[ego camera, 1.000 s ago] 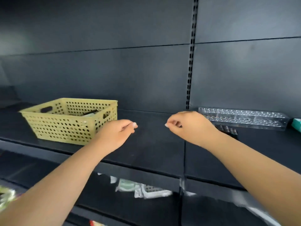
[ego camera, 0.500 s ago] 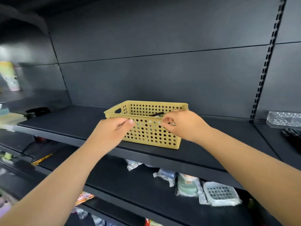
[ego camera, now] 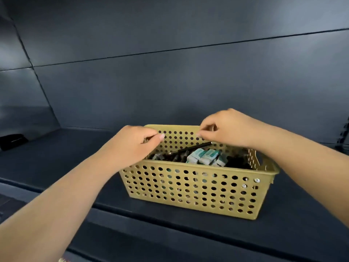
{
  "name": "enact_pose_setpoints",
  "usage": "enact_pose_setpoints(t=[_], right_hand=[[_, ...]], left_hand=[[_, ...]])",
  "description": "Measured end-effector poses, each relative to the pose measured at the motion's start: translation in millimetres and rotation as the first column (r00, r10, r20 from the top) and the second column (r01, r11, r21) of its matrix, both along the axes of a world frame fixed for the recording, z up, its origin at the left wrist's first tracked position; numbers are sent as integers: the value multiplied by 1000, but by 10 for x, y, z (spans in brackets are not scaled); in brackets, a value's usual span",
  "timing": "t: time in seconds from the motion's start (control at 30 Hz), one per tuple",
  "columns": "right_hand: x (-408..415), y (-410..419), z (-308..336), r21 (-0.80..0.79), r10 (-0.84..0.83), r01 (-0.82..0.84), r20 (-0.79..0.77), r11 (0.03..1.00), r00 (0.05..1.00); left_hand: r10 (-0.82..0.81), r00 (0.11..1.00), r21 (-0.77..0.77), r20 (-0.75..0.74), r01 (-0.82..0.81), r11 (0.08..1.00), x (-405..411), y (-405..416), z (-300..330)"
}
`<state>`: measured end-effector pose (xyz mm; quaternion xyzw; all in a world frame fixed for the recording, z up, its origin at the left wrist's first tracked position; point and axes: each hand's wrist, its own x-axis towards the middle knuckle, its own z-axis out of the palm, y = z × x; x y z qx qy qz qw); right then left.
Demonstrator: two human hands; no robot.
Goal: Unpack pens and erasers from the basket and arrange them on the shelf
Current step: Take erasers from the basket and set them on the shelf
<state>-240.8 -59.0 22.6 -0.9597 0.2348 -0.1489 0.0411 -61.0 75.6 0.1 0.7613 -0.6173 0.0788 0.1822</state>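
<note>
Two hands: left hand (ego camera: 130, 146) and right hand (ego camera: 226, 129) hover over the basket, fingers curled, grasping nothing.
Basket: perforated yellow plastic basket (ego camera: 192, 188) on dark shelf (ego camera: 56, 167).
Contents: black pen (ego camera: 190, 148), green-white boxed erasers (ego camera: 204, 156).

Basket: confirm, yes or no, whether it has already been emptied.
No; the basket on the shelf still holds a black pen and boxed erasers.
</note>
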Motion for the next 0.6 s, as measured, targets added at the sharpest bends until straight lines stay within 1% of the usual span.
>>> enact_pose_setpoints(t=[0.1, 0.23, 0.33, 0.4, 0.47, 0.53, 0.6], right_hand=[[224, -117, 15, 39, -14, 18, -107, 999, 994], [415, -214, 18, 82, -47, 74, -293, 994, 955], [512, -234, 4, 112, -100, 158, -406, 981, 908], [527, -233, -20, 74, -183, 243, -458, 967, 870], [454, -199, -43, 37, -303, 367, -491, 930, 817], [342, -145, -61, 42, -401, 491, -519, 870, 755], [252, -76, -104, 37, -482, 601, -560, 798, 674]], left_hand=[[-39, 999, 21, 16, 39, 999, 235, -146, 44], [-117, 993, 136, 31, 112, 984, 394, -342, 86], [-220, 975, 243, -35, 222, 944, 498, -456, 25], [-303, 949, 303, -88, 316, 899, 536, -480, -23], [-383, 922, 342, -62, 380, 860, 554, -498, -39], [-461, 887, 324, -23, 443, 836, 558, -508, -54], [-556, 831, 291, 13, 529, 797, 536, -556, -47]])
